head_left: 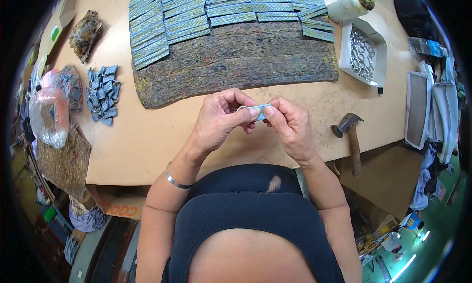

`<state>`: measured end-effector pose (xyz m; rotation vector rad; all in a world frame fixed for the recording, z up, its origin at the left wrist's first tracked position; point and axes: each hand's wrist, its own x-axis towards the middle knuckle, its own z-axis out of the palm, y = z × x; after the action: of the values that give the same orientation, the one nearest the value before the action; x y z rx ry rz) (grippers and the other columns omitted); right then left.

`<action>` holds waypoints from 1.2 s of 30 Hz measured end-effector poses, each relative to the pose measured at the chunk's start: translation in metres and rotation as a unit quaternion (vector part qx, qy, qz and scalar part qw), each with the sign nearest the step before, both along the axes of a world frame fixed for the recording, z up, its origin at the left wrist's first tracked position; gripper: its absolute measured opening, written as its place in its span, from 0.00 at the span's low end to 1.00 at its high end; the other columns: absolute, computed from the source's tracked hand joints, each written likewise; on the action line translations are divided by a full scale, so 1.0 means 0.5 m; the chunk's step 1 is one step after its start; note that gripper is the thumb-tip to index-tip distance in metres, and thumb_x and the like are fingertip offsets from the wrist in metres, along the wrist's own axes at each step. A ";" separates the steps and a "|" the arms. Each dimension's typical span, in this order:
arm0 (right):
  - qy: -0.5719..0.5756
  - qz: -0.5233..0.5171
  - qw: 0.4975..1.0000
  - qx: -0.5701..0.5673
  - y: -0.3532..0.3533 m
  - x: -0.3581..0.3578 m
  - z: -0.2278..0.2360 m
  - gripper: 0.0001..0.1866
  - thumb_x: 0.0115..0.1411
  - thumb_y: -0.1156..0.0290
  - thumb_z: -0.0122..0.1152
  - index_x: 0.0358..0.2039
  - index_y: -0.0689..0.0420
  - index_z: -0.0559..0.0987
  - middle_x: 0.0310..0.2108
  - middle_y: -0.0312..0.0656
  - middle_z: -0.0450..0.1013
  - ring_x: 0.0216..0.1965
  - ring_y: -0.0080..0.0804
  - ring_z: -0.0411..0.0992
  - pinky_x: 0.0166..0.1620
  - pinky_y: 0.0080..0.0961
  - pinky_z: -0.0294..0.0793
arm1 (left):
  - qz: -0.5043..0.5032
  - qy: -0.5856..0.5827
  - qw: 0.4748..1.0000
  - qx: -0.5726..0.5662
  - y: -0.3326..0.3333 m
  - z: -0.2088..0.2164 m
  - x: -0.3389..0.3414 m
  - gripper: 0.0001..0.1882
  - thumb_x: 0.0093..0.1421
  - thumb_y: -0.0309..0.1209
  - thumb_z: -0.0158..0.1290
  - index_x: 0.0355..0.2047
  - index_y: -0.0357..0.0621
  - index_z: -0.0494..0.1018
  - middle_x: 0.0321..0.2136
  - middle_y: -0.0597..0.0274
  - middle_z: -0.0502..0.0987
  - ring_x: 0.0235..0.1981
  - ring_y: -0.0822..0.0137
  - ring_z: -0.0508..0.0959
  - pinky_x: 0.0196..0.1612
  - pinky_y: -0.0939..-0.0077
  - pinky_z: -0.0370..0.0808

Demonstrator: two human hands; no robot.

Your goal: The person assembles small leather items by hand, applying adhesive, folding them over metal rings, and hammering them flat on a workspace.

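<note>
Over the near part of the table, both my hands pinch one small blue strip [261,113] between thumbs and fingers. My left hand [215,117] grips its left end, where part of a metal ring [241,107] shows beside the thumb. On the other end, the thumb and forefinger of my right hand [291,128] are pressed together. My fingers cover much of the strip, so whether it passes through the ring cannot be made out. Beyond them, rows of blue-and-olive patterned strips [230,18] lie on a rough, mottled mat [236,57].
Right of the mat stands a white box [345,49] of metal rings [362,54], with a white bottle [344,8] behind. A hammer [354,145] lies at the right edge. Leftward are a pile of small folded blue pieces [103,94], plastic bags [49,111] and a brownish lump [85,36].
</note>
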<state>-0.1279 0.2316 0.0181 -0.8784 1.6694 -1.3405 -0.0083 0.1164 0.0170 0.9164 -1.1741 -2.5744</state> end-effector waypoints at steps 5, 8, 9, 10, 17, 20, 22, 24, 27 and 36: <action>-0.036 -0.031 0.999 0.011 -0.008 0.007 -0.001 0.12 0.57 0.68 0.49 0.20 0.62 0.69 0.13 0.34 0.58 0.18 0.18 0.56 0.21 0.18 0.58 | -0.017 -0.019 0.998 -0.051 0.002 0.004 -0.004 0.07 0.51 0.24 0.54 0.28 0.34 0.69 0.22 0.61 0.73 0.21 0.76 0.71 0.25 0.84 0.71; -0.009 -0.021 0.998 0.056 0.006 -0.006 -0.009 0.13 0.57 0.67 0.49 0.19 0.62 0.69 0.14 0.37 0.61 0.17 0.20 0.58 0.22 0.20 0.59 | -0.021 -0.036 0.992 -0.115 0.017 -0.002 -0.013 0.06 0.51 0.24 0.54 0.28 0.35 0.69 0.22 0.63 0.73 0.21 0.78 0.70 0.24 0.85 0.69; 0.013 -0.022 0.997 0.079 0.013 -0.011 -0.012 0.13 0.57 0.67 0.49 0.19 0.62 0.69 0.15 0.39 0.62 0.17 0.23 0.60 0.22 0.22 0.60 | -0.023 -0.040 0.989 -0.140 0.026 -0.008 -0.017 0.06 0.52 0.24 0.53 0.28 0.36 0.69 0.22 0.64 0.73 0.21 0.79 0.70 0.23 0.85 0.68; 0.036 -0.022 0.994 0.103 0.020 -0.015 -0.017 0.13 0.57 0.67 0.49 0.20 0.62 0.70 0.15 0.41 0.64 0.17 0.25 0.61 0.22 0.24 0.61 | -0.025 -0.049 0.974 -0.220 0.034 -0.017 -0.020 0.06 0.51 0.24 0.54 0.29 0.36 0.69 0.22 0.64 0.73 0.20 0.79 0.70 0.23 0.85 0.68; 0.613 -0.072 0.745 0.253 0.203 -0.132 0.019 0.14 0.50 0.66 0.56 0.35 0.61 0.72 0.36 0.48 0.69 0.38 0.43 0.68 0.40 0.34 0.68 | -0.012 -0.051 0.695 -0.717 0.049 -0.084 -0.034 0.10 0.42 0.23 0.57 0.26 0.41 0.69 0.26 0.60 0.70 0.28 0.59 0.69 0.31 0.69 0.67; 0.572 -0.119 0.722 0.371 0.272 -0.152 0.013 0.20 0.50 0.65 0.57 0.41 0.62 0.68 0.43 0.49 0.66 0.44 0.46 0.64 0.45 0.36 0.65 | -0.016 -0.047 0.692 -0.720 0.048 -0.094 -0.031 0.10 0.42 0.23 0.57 0.27 0.42 0.70 0.29 0.60 0.69 0.30 0.59 0.69 0.32 0.70 0.67; 0.531 -0.123 0.739 0.397 0.297 -0.144 -0.002 0.24 0.49 0.64 0.58 0.45 0.61 0.66 0.41 0.49 0.66 0.42 0.47 0.65 0.44 0.36 0.66 | -0.026 -0.030 0.691 -0.722 0.046 -0.090 -0.029 0.11 0.42 0.23 0.57 0.28 0.42 0.69 0.29 0.59 0.69 0.29 0.59 0.69 0.33 0.69 0.67; 0.525 -0.118 0.741 0.403 0.322 -0.145 -0.023 0.25 0.49 0.63 0.58 0.46 0.60 0.65 0.40 0.50 0.66 0.42 0.48 0.65 0.43 0.37 0.66 | -0.042 -0.021 0.686 -0.726 0.042 -0.079 -0.023 0.11 0.42 0.22 0.57 0.29 0.42 0.69 0.29 0.59 0.69 0.29 0.58 0.69 0.34 0.69 0.67; 0.392 -0.147 0.804 0.423 0.319 -0.138 -0.011 0.25 0.51 0.66 0.56 0.49 0.61 0.63 0.41 0.52 0.66 0.40 0.49 0.65 0.42 0.36 0.66 | -0.064 -0.019 0.678 -0.732 0.039 -0.070 -0.006 0.12 0.43 0.22 0.56 0.30 0.41 0.69 0.30 0.59 0.69 0.31 0.59 0.69 0.35 0.70 0.68; 0.389 -0.047 0.914 0.107 0.159 0.001 0.083 0.22 0.51 0.79 0.52 0.48 0.66 0.63 0.44 0.55 0.66 0.40 0.48 0.69 0.39 0.32 0.69 | -0.014 0.014 0.702 -0.712 0.046 -0.102 0.014 0.13 0.41 0.20 0.56 0.29 0.41 0.67 0.30 0.59 0.72 0.32 0.59 0.72 0.35 0.69 0.70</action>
<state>-0.1276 0.3111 0.0595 -1.3126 2.4306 -0.8694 -0.0015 0.1393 -0.0342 0.3724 -2.4063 -0.8924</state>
